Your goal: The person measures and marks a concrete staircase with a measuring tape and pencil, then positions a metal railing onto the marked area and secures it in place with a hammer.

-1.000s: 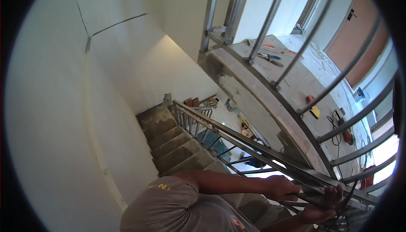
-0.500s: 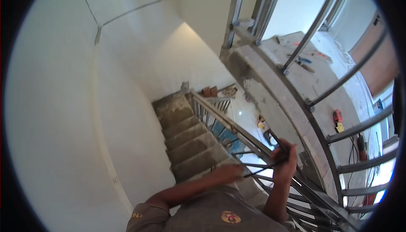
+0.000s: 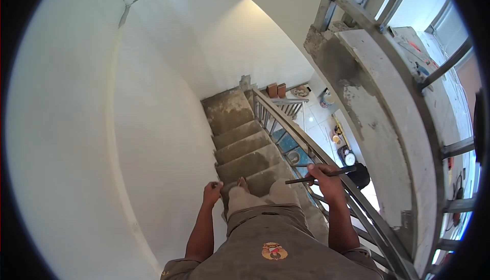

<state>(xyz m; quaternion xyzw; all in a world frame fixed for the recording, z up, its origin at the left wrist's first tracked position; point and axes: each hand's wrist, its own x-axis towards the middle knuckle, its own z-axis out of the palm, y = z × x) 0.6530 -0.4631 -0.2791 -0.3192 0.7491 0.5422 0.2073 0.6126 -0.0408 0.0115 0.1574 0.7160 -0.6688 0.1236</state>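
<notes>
My right hand is closed around a slim dark rod, held roughly level beside the metal stair handrail. One end of the rod points left over my leg, and the thicker other end sticks out to the right. My left hand hangs low near the white wall, fingers curled in. A small dark spot shows at its fingertips, too small to name. Below me, concrete steps run down to a landing, and a bare foot shows on one of them.
A curved concrete ledge with metal balusters rises on the right. A plain white wall bounds the left. On the tiled floor below lie a blue sheet, bricks, a bucket and a black bag.
My left hand has moved away from the rod, left toward the wall. My right hand keeps the rod, now more level. The view has tilted down toward the steps.
</notes>
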